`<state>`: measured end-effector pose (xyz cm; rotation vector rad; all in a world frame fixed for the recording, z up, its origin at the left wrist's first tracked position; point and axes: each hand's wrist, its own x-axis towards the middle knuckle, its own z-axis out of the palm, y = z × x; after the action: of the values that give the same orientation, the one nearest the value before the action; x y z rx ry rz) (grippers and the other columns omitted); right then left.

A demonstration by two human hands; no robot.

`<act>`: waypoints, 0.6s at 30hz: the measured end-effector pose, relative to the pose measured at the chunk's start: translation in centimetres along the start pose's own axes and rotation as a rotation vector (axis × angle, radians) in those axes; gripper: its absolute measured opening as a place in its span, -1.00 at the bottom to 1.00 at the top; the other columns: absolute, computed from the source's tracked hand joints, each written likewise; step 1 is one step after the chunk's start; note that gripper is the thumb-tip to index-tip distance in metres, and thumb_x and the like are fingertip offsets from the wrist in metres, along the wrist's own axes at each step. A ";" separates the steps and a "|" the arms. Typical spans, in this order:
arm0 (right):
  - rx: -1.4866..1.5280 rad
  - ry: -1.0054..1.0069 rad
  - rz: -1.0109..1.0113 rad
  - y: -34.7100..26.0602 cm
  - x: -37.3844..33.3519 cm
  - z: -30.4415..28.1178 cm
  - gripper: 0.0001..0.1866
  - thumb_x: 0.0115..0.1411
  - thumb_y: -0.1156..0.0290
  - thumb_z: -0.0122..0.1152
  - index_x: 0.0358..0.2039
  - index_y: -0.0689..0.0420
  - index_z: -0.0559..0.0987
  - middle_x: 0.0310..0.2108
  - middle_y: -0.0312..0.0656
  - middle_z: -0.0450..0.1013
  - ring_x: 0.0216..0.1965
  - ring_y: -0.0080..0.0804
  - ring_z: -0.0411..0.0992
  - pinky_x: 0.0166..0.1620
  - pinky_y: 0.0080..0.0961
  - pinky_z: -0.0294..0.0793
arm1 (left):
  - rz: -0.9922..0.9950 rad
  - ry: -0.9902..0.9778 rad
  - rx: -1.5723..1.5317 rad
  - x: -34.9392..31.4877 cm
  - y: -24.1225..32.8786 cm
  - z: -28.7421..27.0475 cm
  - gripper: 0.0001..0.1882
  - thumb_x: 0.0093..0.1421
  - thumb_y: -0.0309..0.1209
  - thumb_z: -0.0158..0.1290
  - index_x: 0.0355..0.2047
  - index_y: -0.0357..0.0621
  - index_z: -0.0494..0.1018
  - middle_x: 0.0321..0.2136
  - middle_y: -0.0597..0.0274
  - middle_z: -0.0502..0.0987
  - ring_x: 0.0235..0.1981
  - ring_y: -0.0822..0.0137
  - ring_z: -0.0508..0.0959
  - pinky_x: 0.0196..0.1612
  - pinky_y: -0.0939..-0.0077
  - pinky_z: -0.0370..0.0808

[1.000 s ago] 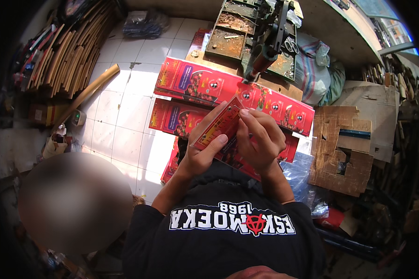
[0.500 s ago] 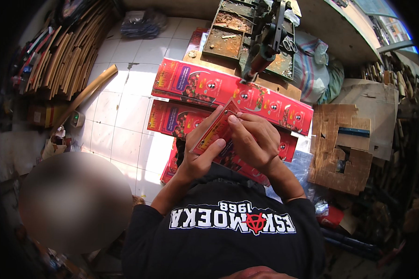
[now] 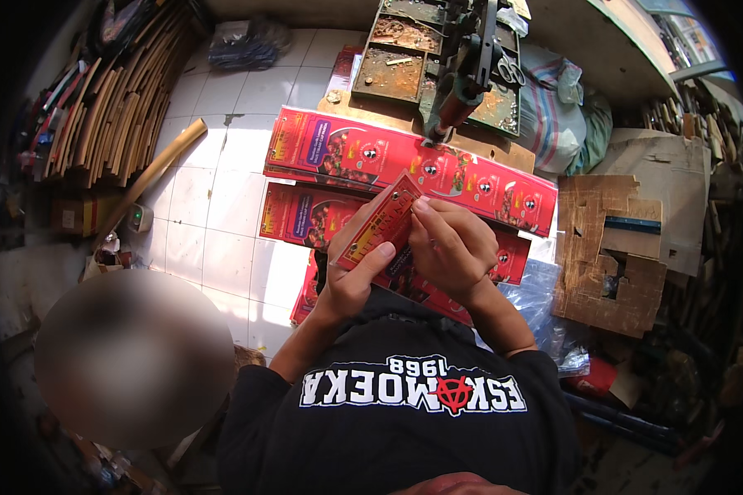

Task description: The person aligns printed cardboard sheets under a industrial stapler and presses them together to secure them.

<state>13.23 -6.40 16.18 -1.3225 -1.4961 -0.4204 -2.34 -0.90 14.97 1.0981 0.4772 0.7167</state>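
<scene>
My left hand grips a red printed strip with a yellow band, its thumb lying across the face. The strip's end tilts up toward the upper right, and small dark round spots show near its corners. At its right edge is my right hand, fingers bent and pinched together; what lies between the fingertips is too small to make out. Beyond both hands, a long red printed panel rests under the tip of a dark hand press. A second red panel lies nearer, partly hidden behind my hands.
A compartmented metal tray with small bits and scissors stands around the press. Worn brown board and clear plastic lie to the right. Stacked cardboard and a long tube are on the left.
My right thumb and fingers have drawn back from the face of the strip to its right edge, uncovering more of its end. My left hand keeps its grip.
</scene>
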 end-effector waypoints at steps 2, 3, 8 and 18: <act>-0.007 0.006 -0.026 0.1 0.0 0.0 -0.61 -0.14 0.69 0.26 -0.19 0.26 0.61 -0.51 -0.21 0.49 -0.42 -0.29 0.58 -0.37 -0.45 0.63 | -0.014 -0.015 0.022 0.1 0.2 0.0 -0.40 0.16 -0.55 -0.05 0.24 -0.41 0.18 0.03 -0.03 0.46 0.05 0.30 0.47 0.12 0.48 0.34; -0.012 -0.005 -0.041 0.1 0.0 0.0 -0.61 -0.14 0.69 0.27 -0.19 0.26 0.61 -0.50 -0.21 0.49 -0.42 -0.28 0.58 -0.37 -0.45 0.63 | -0.008 -0.013 0.009 0.1 0.2 0.0 -0.40 0.16 -0.55 -0.05 0.24 -0.41 0.17 0.03 -0.03 0.46 0.05 0.30 0.47 0.12 0.48 0.34; -0.052 -0.059 -0.142 0.3 0.1 -0.4 -0.61 -0.14 0.63 0.29 -0.19 0.27 0.62 -0.46 -0.22 0.46 -0.42 -0.29 0.56 -0.36 -0.45 0.64 | 0.069 0.006 0.006 0.3 0.6 1.0 -0.39 0.17 -0.55 -0.06 0.25 -0.42 0.16 0.05 -0.05 0.45 0.04 0.29 0.47 0.13 0.47 0.33; -0.096 -0.139 -0.185 0.1 0.2 -0.7 -0.62 -0.13 0.60 0.29 -0.19 0.28 0.63 -0.47 -0.22 0.45 -0.44 -0.33 0.54 -0.39 -0.50 0.60 | 0.095 -0.012 0.134 -0.1 0.9 0.9 -0.36 0.11 -0.59 -0.03 0.25 -0.41 0.18 0.01 -0.08 0.46 0.03 0.24 0.49 0.10 0.44 0.36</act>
<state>13.66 -6.87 16.59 -1.3139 -1.7409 -0.5338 -2.09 -1.30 16.19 1.2564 0.4701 0.7690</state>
